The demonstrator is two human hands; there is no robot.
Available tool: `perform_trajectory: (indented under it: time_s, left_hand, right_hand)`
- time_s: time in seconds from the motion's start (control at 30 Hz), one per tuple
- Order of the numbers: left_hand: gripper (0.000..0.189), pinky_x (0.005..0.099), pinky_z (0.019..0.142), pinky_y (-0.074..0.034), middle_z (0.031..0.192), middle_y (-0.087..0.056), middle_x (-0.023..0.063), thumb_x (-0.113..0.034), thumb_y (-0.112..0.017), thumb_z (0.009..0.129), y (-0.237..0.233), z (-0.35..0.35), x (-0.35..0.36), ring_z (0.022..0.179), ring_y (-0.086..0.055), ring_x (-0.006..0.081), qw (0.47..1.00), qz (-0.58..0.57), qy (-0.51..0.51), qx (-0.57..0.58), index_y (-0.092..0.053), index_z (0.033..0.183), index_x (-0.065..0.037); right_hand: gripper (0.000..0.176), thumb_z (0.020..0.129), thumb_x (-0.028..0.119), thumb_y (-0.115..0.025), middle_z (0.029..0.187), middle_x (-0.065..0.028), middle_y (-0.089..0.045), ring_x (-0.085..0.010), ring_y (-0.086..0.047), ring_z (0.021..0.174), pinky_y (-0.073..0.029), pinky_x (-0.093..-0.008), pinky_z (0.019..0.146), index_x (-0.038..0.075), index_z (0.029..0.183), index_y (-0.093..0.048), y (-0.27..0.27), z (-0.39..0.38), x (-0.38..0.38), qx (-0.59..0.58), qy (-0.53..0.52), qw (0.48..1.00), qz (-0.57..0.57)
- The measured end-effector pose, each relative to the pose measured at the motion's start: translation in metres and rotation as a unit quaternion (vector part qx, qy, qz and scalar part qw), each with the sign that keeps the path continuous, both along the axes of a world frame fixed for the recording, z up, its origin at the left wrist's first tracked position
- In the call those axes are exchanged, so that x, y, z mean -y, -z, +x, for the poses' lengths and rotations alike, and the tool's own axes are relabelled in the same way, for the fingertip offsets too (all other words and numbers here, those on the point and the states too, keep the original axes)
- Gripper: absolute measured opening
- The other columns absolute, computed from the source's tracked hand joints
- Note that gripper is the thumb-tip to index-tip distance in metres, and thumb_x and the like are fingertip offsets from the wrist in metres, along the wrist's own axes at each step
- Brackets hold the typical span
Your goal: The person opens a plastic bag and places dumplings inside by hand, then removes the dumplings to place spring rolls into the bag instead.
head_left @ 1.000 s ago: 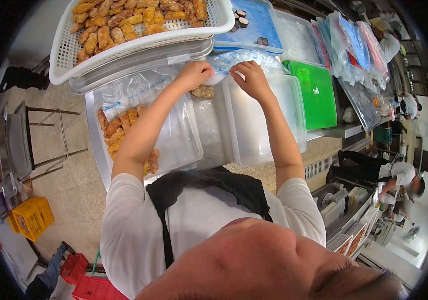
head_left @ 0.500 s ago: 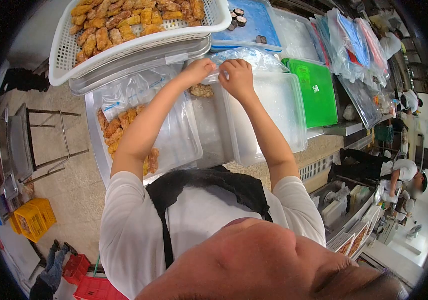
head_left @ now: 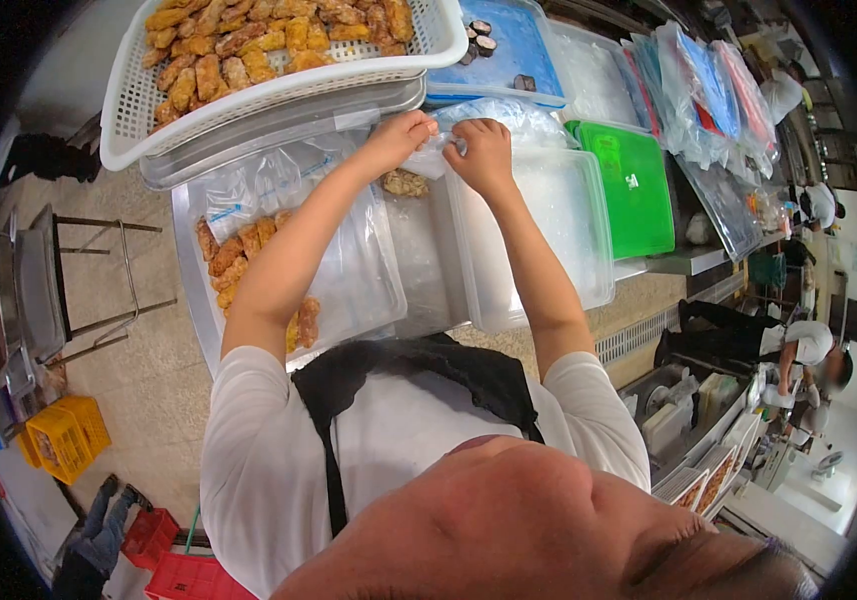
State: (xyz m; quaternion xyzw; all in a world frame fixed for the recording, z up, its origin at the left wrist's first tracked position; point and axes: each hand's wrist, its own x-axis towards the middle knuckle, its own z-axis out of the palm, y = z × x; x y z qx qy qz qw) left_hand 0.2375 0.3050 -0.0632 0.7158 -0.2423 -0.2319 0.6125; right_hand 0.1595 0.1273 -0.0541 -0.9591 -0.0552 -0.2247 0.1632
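My left hand [head_left: 399, 138] reaches over the work table with its fingers pinched on the edge of a clear plastic bag [head_left: 433, 162]. Close by on the right, my right hand [head_left: 484, 155] has its fingers curled and pinched on the same plastic. Below my left hand lies a brown fried piece [head_left: 407, 183]. A translucent tray [head_left: 374, 290] under my left forearm holds rows of fried pieces [head_left: 232, 262], partly covered by clear plastic sheets [head_left: 274, 180]. Beneath my right forearm is a translucent white lidded container [head_left: 574, 220].
A white basket [head_left: 299, 85] of fried pieces rests on metal trays [head_left: 279, 135] at the back left. Behind my hands, a blue tray [head_left: 509, 60] holds several dark rolls. A green lid [head_left: 624, 190] and bagged packs [head_left: 709, 90] sit rightward. Other people work far right.
Both hands shift very slightly to the right, still at the plastic bag. The trays and food stay in place.
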Motion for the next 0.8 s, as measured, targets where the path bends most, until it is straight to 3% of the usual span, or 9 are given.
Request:
perform_trajectory:
  time_s: [0.1,0.2,0.3,0.4,0.53,0.63,0.7,0.8]
  left_hand:
    - [0.034,0.0359,0.079,-0.05,0.096,-0.067,0.0104,-0.035,-0.064,0.092,-0.029,-0.017,-0.004,0.087,-0.065,0.0249,0.988,0.065,-0.032,0.14,-0.066,0.105,-0.004]
    - [0.032,0.0383,0.081,-0.051,0.096,-0.066,0.0104,-0.028,-0.064,0.092,-0.035,-0.03,-0.001,0.092,-0.065,0.0283,0.934,0.153,-0.022,0.323,-0.062,0.115,-0.006]
    - [0.033,0.0432,0.085,-0.051,0.101,-0.066,0.0151,-0.027,-0.065,0.089,-0.031,-0.019,0.004,0.098,-0.064,0.0346,0.931,0.177,-0.027,0.318,-0.063,0.115,-0.006]
    - [0.025,0.0457,0.085,-0.051,0.101,-0.066,0.0158,-0.025,-0.062,0.09,-0.03,-0.024,0.008,0.098,-0.063,0.0356,0.901,0.109,-0.105,0.406,-0.066,0.104,-0.005]
    - [0.021,0.0464,0.082,-0.051,0.098,-0.066,0.0152,-0.023,-0.058,0.092,-0.043,-0.023,0.002,0.095,-0.064,0.0353,0.905,0.214,0.004,0.367,-0.067,0.093,-0.004]
    - [0.02,0.0459,0.08,-0.051,0.097,-0.066,0.0153,-0.022,-0.057,0.092,-0.042,-0.02,0.004,0.092,-0.064,0.0362,0.901,0.217,0.005,0.376,-0.066,0.09,-0.004]
    - [0.019,0.0457,0.079,-0.051,0.096,-0.066,0.0151,-0.021,-0.057,0.092,-0.045,-0.018,0.005,0.091,-0.064,0.0361,0.894,0.218,0.009,0.391,-0.066,0.088,-0.003]
    - [0.018,0.0446,0.077,-0.051,0.095,-0.066,0.0143,-0.019,-0.058,0.092,-0.057,-0.019,0.004,0.089,-0.064,0.0354,0.903,0.143,-0.031,0.403,-0.066,0.09,-0.003]
  right_hand:
    - [0.022,0.071,0.025,-0.071,0.094,-0.0055,-0.069,-0.0297,-0.059,0.101,-0.038,-0.0456,0.096,0.01,0.087,-0.067,0.001,0.001,0.002,0.014,-0.009,1.0,0.027]
    - [0.018,0.073,0.022,-0.071,0.093,-0.005,-0.069,-0.0299,-0.059,0.101,-0.038,-0.0456,0.096,0.011,0.087,-0.068,-0.001,0.001,0.004,0.017,-0.031,0.999,0.042]
    - [0.017,0.075,0.02,-0.07,0.095,-0.0046,-0.069,-0.0296,-0.058,0.103,-0.037,-0.0456,0.097,0.012,0.089,-0.068,-0.004,0.001,0.006,0.009,-0.053,0.997,0.056]
    - [0.017,0.075,0.021,-0.07,0.098,-0.0045,-0.069,-0.0292,-0.058,0.104,-0.037,-0.0455,0.098,0.012,0.09,-0.068,-0.007,0.002,0.007,0.003,-0.061,0.996,0.059]
    - [0.02,0.076,0.026,-0.07,0.101,-0.0042,-0.07,-0.029,-0.059,0.104,-0.037,-0.0454,0.098,0.012,0.09,-0.068,-0.006,0.006,0.008,0.013,-0.074,0.994,0.076]
    - [0.026,0.076,0.031,-0.07,0.104,-0.0045,-0.071,-0.0294,-0.06,0.103,-0.037,-0.0464,0.098,0.011,0.093,-0.07,-0.009,0.002,0.005,0.012,-0.065,0.997,0.042]
    - [0.028,0.077,0.033,-0.069,0.105,-0.0048,-0.071,-0.0296,-0.06,0.104,-0.037,-0.0475,0.098,0.012,0.096,-0.071,-0.003,0.007,-0.002,-0.019,-0.024,0.999,-0.044]
    - [0.031,0.077,0.034,-0.068,0.105,-0.0051,-0.071,-0.0299,-0.061,0.104,-0.037,-0.0491,0.097,0.012,0.099,-0.071,0.001,0.017,-0.001,-0.088,0.032,0.989,-0.116]
